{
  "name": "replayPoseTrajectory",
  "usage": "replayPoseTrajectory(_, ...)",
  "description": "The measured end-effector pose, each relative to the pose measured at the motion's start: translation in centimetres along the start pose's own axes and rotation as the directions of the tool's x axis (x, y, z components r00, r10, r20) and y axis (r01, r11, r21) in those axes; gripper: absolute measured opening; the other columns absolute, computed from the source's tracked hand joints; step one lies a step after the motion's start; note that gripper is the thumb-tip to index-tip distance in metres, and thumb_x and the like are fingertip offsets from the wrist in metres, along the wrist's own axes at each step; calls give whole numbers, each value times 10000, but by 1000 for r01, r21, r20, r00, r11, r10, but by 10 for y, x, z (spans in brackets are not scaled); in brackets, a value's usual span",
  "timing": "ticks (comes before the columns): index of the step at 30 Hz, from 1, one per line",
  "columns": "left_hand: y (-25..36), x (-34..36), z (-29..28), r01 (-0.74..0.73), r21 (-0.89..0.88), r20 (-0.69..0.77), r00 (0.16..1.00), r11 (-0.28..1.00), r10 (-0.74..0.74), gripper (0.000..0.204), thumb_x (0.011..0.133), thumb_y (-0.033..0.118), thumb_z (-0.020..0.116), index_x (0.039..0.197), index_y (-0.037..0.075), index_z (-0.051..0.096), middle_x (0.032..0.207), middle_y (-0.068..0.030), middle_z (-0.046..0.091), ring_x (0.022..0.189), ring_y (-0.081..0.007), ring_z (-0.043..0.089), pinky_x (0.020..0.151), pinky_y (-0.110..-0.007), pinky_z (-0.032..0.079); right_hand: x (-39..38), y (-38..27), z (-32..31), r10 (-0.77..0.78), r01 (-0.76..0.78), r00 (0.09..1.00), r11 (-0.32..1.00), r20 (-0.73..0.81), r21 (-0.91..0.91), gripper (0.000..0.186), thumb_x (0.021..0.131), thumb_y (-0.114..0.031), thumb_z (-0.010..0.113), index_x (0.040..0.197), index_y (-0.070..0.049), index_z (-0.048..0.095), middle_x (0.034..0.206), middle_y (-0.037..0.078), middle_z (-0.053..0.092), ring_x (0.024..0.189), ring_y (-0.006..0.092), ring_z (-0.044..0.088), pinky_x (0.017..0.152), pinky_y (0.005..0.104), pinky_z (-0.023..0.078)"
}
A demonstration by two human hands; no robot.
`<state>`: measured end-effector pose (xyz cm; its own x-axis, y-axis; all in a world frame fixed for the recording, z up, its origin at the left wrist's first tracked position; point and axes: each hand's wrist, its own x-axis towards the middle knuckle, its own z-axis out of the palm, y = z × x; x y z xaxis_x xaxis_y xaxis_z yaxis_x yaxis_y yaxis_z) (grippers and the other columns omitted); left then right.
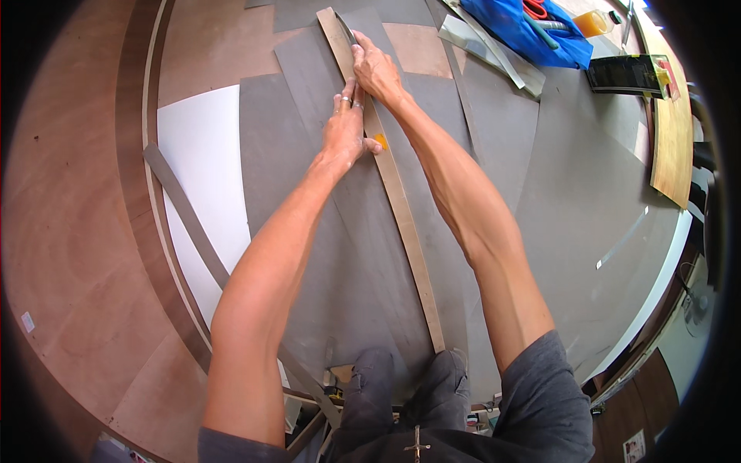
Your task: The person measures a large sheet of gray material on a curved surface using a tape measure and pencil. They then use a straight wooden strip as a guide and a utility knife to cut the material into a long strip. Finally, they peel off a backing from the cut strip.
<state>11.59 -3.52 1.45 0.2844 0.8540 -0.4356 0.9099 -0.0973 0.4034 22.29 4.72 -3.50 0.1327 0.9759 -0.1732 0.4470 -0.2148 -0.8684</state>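
Note:
A long, narrow straight strip (409, 239) lies lengthwise over grey sheets (556, 208), from the far edge down to my knees. My left hand (343, 131) presses on it with fingers stretched forward and thumb spread across, beside an orange patch (380, 141). Farther up, my right hand (376, 71) is closed at the strip's right edge. A thin, dark, curved piece (346, 28) rises just ahead of its fingers. Whether that piece is in the right hand's grip, I cannot tell; the fingers hide the contact.
A white sheet (204, 154) with a loose dark strip (185, 201) across it lies left. At the far right are a blue bag (502, 27), a bottle of orange liquid (594, 23), a black container (624, 76) and a wooden board (671, 147).

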Motion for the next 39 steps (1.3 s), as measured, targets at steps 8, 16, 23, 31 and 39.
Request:
replayPoseTrajectory(8,-13,3,9,-45,76,-17,999,996,46,1376,531,233,990,1588,-22,147,1673,-135,131,1469,-337,341,1175,-397,419,-279,58,-68,145,-156,980,985,134,71,472,1055,-198,457,1521,-269,431,991,308,674,824,491,660,747,530,500)
replayPoseTrajectory(16,-8,5,2,-11,82,28,1000,997,9,1377,535,273,993,1588,-19,156,1681,-112,128,1510,-321,259,1202,-398,386,-536,73,-148,519,-532,815,846,257,-22,462,1042,-134,478,1498,-205,475,1411,218,577,1266,418,577,1043,435,477)
replayPoseTrajectory(23,-9,5,4,-4,121,35,999,993,0,1411,556,285,986,1592,-27,81,1682,-129,86,1469,-350,342,1186,-388,405,-298,34,-111,303,-321,942,938,142,131,453,1070,-207,435,1522,-215,442,1397,249,573,1258,435,576,1034,444,467)
replayPoseTrajectory(31,-1,2,-2,12,124,53,998,992,-19,1378,552,230,976,1601,11,110,1690,-118,85,1471,-332,344,1180,-388,420,-40,7,-25,-27,38,997,986,-68,161,469,1049,-343,418,1476,-166,496,1202,298,660,1135,513,603,986,516,476)
replayPoseTrajectory(39,2,0,-5,40,59,67,997,997,-44,1400,539,199,973,1609,40,84,1688,-120,88,1478,-336,321,1167,-401,440,1,-1,0,31,-32,999,984,10,176,479,1046,-344,414,1475,-148,497,1217,294,663,1171,494,600,1019,509,465)
